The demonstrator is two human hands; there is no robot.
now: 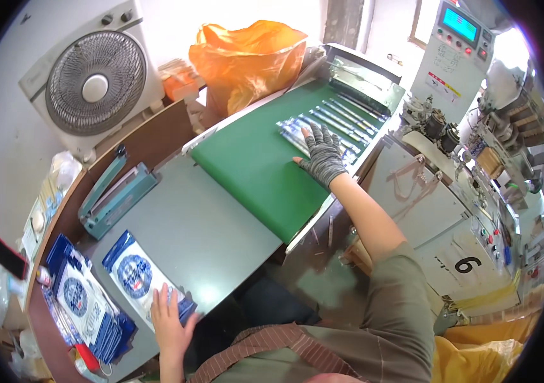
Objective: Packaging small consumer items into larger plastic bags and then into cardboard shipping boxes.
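The right hand (323, 159), in a grey striped fingerless glove, reaches over the green conveyor belt (246, 153). Its grip is spread — fingers fanned over the nearest slim packets (342, 127), thumb out to the side — and I cannot tell how firmly it touches them. The slim packets lie side by side in a slanting row across the belt's far right part, several beyond the fingertips. The bare left hand (171, 325) lies at the near end of a blue-and-white pouch (134, 274) on the grey bench (195, 220), its grip also spread. That pouch lies flat, just right of a pile of similar pouches (79, 300). Beyond it sits a teal sealer (119, 203), lever raised.
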